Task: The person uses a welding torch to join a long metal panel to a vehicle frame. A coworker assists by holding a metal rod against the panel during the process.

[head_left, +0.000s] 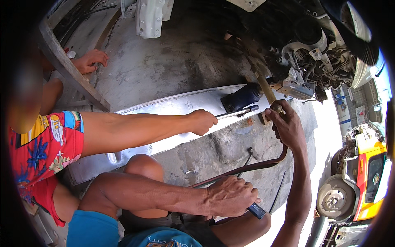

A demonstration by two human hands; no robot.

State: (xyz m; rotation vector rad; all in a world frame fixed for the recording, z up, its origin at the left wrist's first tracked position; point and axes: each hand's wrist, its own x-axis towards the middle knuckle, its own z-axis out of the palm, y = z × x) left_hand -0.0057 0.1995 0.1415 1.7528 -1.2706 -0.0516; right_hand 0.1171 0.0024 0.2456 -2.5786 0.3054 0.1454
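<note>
My right hand is closed round the valve end of a brass gas torch, whose tube slants up toward the vehicle's underside. A reddish-brown hose curves down from the torch and passes behind my left arm. Over my knees, my left hand is a fist round a small black rectangular thing; its kind is unclear. Beside the torch, a co-worker's hand grips a metal rod with a dark end, close to a dark blue bottle jack.
A long shiny metal sheet lies on the stained concrete. Vehicle parts overhang at upper right. A hammer-like tool and a thin dark rod lie nearer me. A metal frame stands left; a red-yellow vehicle is at right.
</note>
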